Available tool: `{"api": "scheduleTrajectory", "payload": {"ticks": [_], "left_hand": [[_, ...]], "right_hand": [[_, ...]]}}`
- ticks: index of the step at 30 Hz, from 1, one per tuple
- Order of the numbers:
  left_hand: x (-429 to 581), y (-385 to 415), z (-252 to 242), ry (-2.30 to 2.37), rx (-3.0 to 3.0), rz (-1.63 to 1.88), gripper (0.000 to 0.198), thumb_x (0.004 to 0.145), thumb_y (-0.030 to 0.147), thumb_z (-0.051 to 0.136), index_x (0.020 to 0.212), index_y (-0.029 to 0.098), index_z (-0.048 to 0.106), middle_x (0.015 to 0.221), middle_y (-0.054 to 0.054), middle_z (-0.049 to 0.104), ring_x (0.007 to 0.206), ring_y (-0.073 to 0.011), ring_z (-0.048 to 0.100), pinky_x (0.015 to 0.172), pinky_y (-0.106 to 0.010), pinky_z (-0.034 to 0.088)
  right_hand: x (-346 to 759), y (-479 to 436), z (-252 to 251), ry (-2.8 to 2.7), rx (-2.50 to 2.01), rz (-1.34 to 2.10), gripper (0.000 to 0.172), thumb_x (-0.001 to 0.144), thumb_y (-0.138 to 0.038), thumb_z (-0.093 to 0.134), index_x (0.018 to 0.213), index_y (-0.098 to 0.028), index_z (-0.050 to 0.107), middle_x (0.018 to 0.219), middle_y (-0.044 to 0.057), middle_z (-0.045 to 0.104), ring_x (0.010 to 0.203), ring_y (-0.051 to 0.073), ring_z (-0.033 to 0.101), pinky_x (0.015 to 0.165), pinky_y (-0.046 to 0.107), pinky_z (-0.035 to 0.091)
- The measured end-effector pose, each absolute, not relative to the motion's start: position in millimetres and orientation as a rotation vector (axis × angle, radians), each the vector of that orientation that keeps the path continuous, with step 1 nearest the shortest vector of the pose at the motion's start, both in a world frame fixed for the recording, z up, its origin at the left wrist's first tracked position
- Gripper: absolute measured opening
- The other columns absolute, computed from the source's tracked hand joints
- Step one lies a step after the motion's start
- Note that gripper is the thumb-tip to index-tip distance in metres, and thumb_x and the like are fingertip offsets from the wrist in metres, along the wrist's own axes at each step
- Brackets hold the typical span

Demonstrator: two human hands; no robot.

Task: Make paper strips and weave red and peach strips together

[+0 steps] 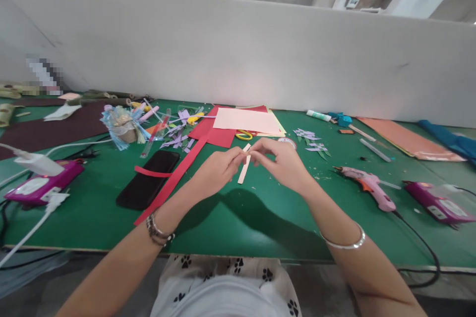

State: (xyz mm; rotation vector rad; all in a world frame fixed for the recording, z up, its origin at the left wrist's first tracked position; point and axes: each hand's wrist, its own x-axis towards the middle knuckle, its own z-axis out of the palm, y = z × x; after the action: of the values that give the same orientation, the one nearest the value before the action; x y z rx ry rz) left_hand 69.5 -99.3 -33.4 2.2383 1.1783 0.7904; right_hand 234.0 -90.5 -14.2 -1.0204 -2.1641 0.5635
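A narrow pale paper strip is pinched between my two hands, over the middle of the green table. My left hand closes thumb and finger on it from the left. From the right, my right hand meets it with fingertips pressed together at the strip. Just beyond lie a pale pink paper sheet, red paper and yellow-handled scissors, partly covered. A long red paper strip runs beside my left forearm.
Left of my hands lies a black phone with a short red strip across it. On the right are a pink glue gun, a purple power strip and a glue stick. A white partition stands behind the table.
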Motion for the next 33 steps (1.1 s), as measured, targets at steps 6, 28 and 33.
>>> {"api": "scheduleTrajectory", "payload": {"ticks": [6,28,33], "left_hand": [[68.6,-102.6,-49.0,0.861,1.621,0.820,0.031,0.084,0.042,0.029,0.067,0.018,0.039,0.045,0.009,0.026,0.036,-0.0046,0.025,0.038,-0.016,0.024],[36.9,-121.9,-64.9,1.166,1.839,0.517,0.036,0.085,0.040,0.022,0.068,0.018,0.045,0.054,0.003,0.046,0.053,-0.0111,0.044,0.057,-0.023,0.036],[46.2,-101.9,-53.0,1.240,1.963,0.837,0.037,0.083,0.041,0.031,0.104,0.016,0.047,0.107,-0.007,0.055,0.100,-0.0175,0.049,0.085,-0.028,0.036]], "right_hand": [[237.3,-78.6,-13.2,-1.852,-1.030,0.831,0.009,0.076,-0.022,0.048,0.070,-0.016,0.050,0.058,-0.003,0.055,0.048,0.006,0.051,0.050,0.021,0.041],[264.7,-78.2,-17.3,-1.965,-1.188,0.515,0.010,0.078,-0.021,0.044,0.068,-0.018,0.045,0.057,-0.004,0.050,0.047,0.006,0.051,0.051,0.020,0.038],[252.2,-86.7,-11.6,-2.094,-1.109,0.574,0.009,0.077,-0.018,0.043,0.068,-0.017,0.045,0.055,-0.005,0.049,0.045,0.006,0.049,0.047,0.019,0.037]]}}
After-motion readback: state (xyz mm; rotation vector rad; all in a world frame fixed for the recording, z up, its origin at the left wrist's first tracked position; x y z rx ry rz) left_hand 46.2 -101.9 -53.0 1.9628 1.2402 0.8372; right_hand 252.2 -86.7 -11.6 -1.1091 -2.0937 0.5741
